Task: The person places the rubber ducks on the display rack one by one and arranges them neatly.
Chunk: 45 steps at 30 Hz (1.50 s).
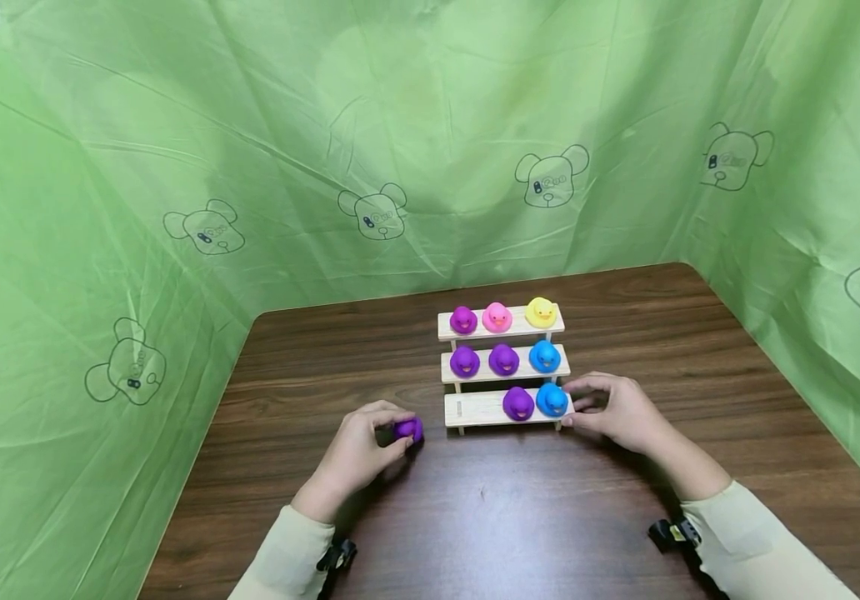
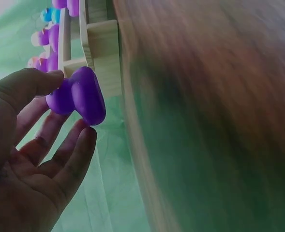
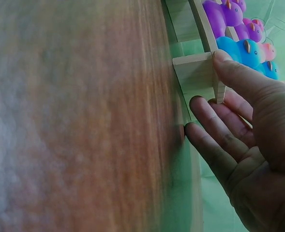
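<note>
My left hand [image 1: 358,446] pinches a purple rubber duck [image 2: 86,96] between thumb and fingers, just left of a stepped wooden display rack [image 1: 475,410]. At the rack's right end, my right hand [image 1: 620,408] holds the end of the lowest shelf, thumb at its front corner and fingers behind. On that shelf sit a purple duck [image 1: 517,404] and a blue duck [image 1: 552,400]; its left part is bare. The middle shelf carries two purple ducks and a blue duck [image 1: 545,357]. Up top are a purple duck [image 1: 463,320], a pink duck [image 1: 497,317] and a yellow duck [image 1: 541,312].
The rack stands on a dark wood-grain table [image 1: 490,517], toward its far edge. Green cloth [image 1: 400,100] printed with bear faces hangs behind the table and on both sides.
</note>
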{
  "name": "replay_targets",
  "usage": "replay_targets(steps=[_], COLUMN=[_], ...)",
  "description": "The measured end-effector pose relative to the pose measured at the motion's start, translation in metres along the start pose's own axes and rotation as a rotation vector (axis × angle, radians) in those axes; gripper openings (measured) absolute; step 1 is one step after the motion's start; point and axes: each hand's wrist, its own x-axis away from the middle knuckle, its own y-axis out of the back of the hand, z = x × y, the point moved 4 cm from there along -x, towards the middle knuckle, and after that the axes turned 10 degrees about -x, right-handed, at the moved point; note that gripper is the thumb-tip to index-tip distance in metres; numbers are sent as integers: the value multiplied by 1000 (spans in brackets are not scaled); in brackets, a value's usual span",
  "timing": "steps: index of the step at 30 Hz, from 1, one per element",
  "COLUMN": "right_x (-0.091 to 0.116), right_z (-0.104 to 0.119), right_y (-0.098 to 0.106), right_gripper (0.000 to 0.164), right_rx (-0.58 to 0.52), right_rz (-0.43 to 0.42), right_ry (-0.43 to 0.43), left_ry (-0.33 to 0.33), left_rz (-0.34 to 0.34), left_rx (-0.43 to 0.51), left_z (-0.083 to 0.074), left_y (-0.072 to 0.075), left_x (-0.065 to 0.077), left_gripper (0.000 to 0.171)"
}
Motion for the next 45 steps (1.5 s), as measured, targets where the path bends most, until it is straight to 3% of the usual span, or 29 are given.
replay_targets(steps=[7,14,26,45], right_x=[0,0,0,-1], right_z=[3,2,2,0], right_y=[1,1,0,1], right_gripper=[46,46,46,46], right_rx=[5,6,9,-14], right_rz=[3,4,3,7], right_ry=[-7,-14,-15,-8], left_ry=[-43,-58,-103,-180], left_rz=[-1,-25,-37,-53], left_rx=[34,12,64,-8], left_z=[-11,-20,-31,-57], left_y=[-2,-6,-22,-41], left_x=[-9,-18,-36,-55], left_gripper=[31,30,29,29])
